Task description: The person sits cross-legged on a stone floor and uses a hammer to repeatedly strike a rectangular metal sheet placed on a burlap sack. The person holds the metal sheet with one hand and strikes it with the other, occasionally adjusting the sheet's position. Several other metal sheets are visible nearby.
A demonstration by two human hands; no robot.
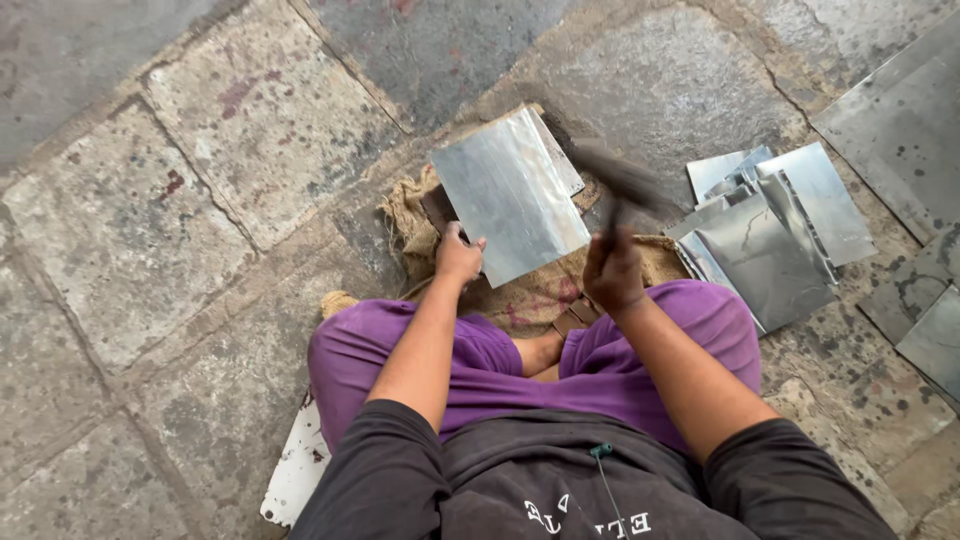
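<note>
I sit cross-legged in purple trousers on a stone floor. My left hand grips the near left corner of a shiny metal sheet that lies tilted on brown burlap. My right hand is closed around the handle of a hammer, whose dark head is blurred just right of the sheet's far edge. Another sheet edge shows beneath the top one.
A pile of bent shiny metal sheets lies to my right. Larger flat grey sheets sit at the far right. A white board pokes out under my left leg. Stone slabs with rough joints spread to the left.
</note>
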